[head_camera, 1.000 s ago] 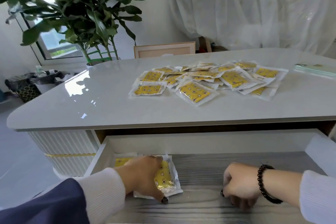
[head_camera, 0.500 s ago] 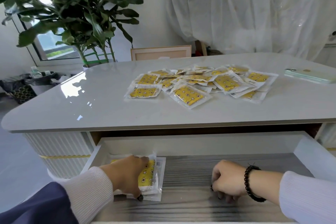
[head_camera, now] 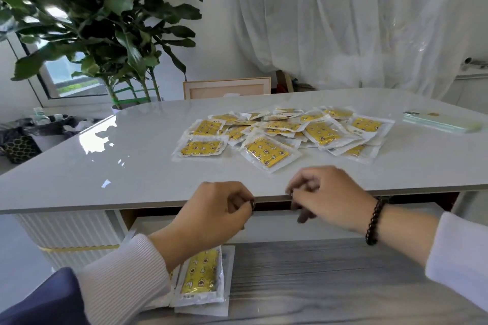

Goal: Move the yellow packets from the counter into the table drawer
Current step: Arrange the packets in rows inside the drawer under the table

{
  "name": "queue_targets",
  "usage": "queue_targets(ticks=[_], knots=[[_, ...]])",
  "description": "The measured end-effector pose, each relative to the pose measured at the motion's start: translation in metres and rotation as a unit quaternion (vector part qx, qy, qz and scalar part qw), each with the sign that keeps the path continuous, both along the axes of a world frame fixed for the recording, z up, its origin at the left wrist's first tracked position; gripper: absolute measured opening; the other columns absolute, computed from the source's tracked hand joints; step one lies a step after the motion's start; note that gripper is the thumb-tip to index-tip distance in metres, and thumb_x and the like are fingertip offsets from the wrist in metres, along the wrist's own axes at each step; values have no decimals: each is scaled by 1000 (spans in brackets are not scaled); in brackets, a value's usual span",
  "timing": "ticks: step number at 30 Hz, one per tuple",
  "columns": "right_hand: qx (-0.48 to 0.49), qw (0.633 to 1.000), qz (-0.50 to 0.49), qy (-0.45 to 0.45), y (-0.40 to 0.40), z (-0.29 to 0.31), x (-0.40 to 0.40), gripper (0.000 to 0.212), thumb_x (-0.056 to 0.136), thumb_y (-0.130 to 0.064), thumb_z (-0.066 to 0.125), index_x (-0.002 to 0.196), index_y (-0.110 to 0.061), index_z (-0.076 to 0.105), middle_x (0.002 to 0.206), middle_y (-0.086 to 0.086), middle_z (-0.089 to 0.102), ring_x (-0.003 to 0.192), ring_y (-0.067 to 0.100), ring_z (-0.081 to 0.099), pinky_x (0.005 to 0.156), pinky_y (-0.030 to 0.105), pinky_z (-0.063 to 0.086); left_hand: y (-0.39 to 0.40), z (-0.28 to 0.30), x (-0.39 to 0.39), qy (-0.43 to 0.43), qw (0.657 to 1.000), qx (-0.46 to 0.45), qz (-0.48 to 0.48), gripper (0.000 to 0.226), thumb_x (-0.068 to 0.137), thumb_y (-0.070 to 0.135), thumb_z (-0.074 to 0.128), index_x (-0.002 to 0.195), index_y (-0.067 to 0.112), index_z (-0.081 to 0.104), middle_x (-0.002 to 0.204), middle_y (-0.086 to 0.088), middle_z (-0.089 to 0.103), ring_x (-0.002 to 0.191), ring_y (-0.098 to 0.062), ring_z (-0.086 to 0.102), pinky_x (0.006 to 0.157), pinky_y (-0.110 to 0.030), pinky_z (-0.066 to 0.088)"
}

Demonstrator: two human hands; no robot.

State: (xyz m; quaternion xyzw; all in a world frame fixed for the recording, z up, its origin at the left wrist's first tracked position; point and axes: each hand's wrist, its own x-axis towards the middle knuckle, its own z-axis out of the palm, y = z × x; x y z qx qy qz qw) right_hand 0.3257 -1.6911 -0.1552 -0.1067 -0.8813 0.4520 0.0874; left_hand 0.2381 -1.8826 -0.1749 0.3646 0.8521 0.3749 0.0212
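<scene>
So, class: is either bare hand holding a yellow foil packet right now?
No: the left hand and right hand hang loosely curled and empty above the open drawer.

Two hands (head_camera: pixel 211 208), one phone (head_camera: pixel 443 123), one potted plant (head_camera: pixel 105 21), one heap of yellow packets (head_camera: pixel 280 132) too overlapped to count.

bright daylight from the window (head_camera: pixel 76 79) glares on the counter (head_camera: pixel 111 155) (edges bow, hands slightly blurred).
</scene>
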Motion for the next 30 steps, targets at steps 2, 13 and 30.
queue_targets(ticks=[2, 13, 30], knots=[[-24, 997, -31, 62, 8, 11, -8, 14, 88, -4, 57, 82, -13, 66, 68, 3, 72, 54, 17, 69, 50, 25, 52, 8, 8, -4, 1, 999, 31, 8, 11, 86, 14, 62, 88, 23, 69, 69, 3, 71, 60, -11, 69, 69, -37, 59], [332, 921, -147, 141, 77, -13, -59, 18, 93, -19, 51, 107, -14, 61, 112, 1, 57, 114, 21, 46, 92, 31, 40, 87, 9, -48, 66, 978, -54, 191, 54, 93, 50, 44, 136, 18, 39, 139, -3, 42, 131, -23, 33, 107, -40, 30], [360, 914, -186, -32, 110, -11, -70, 59, 86, -59, 47, 133, -23, 51, 133, 4, 54, 126, 26, 45, 105, 38, 36, 90, 15, -55, -43, 970, 150, 188, 93, 70, 20, 83, 144, 22, 26, 139, -2, 33, 112, -14, 40, 90, -23, 31]])
